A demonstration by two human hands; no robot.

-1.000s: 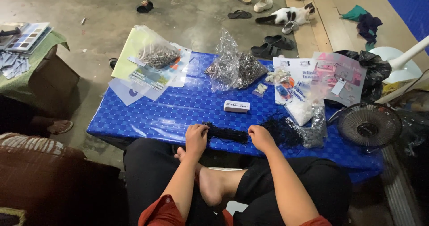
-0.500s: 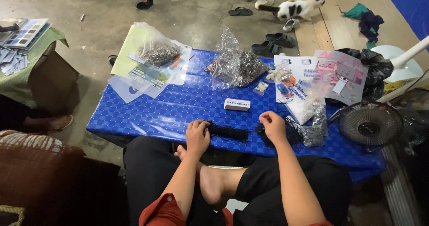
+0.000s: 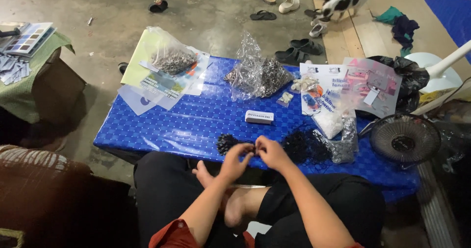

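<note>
My left hand (image 3: 236, 160) and my right hand (image 3: 273, 153) meet fingertip to fingertip over the near edge of the low table with a blue checked cloth (image 3: 196, 125). Both pinch a small black piece (image 3: 255, 150), mostly hidden by the fingers. A cluster of small black pieces (image 3: 226, 142) lies just left of my left hand. A bigger black heap (image 3: 301, 147) lies right of my right hand. A small white box (image 3: 259, 116) sits a little beyond the hands. My crossed legs and a bare foot are under the hands.
Clear bags of small metallic parts (image 3: 257, 76) (image 3: 171, 59) sit at the table's far side, with printed sheets and a bag of white bits (image 3: 327, 123). A small fan (image 3: 405, 139) stands at right. Sandals and a cat (image 3: 343, 0) are on the floor beyond.
My hands were apart at the ends of a black strip on the table. They have come together at the near edge, fingertips touching, and the black stuff now lies in clusters at either side.
</note>
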